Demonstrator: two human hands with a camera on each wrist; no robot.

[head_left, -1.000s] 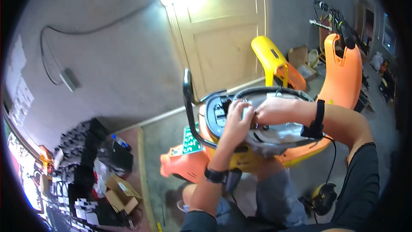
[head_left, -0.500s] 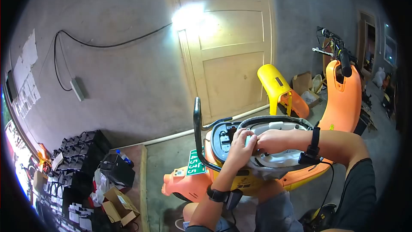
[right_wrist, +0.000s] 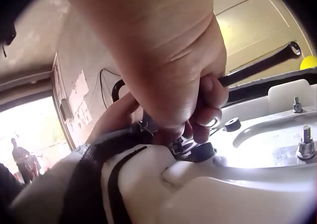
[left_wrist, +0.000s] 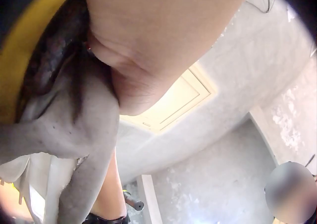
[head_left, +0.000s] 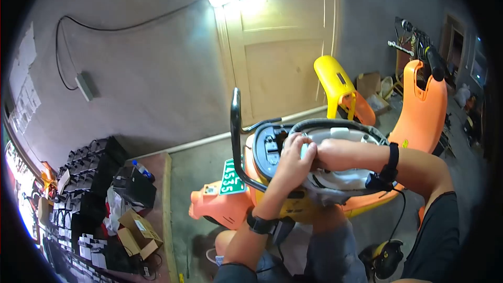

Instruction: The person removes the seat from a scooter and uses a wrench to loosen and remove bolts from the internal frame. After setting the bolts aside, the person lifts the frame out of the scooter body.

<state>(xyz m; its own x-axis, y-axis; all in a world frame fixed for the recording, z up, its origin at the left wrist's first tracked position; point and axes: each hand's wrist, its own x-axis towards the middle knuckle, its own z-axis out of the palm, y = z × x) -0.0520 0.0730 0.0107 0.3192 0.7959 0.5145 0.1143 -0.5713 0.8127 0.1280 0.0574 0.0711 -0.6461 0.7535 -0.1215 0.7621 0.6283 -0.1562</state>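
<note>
A yellow-and-orange scooter stands before me with its seat upturned, white plastic underside and grey cover edge showing. My right hand grips a dark ring spanner, fingers curled round its shaft, low over the rear end of that underside. Beneath those fingers are metal parts and a black rubber pad. Close against it, my left hand bends its fingers at the same end, beside the black rear compartment. What the left fingertips hold, I cannot tell. Studs with nuts rise from the underside.
A black grab rail curves up behind the seat, above a green number plate. Beyond stands a yellow body panel. To the left are stacked black batteries and an open cardboard box. A yellow-black object lies at lower right.
The head view tilts down, then back up, shifting the whole scene. Both hands stay together at the same end of the upturned seat, with little visible movement.
</note>
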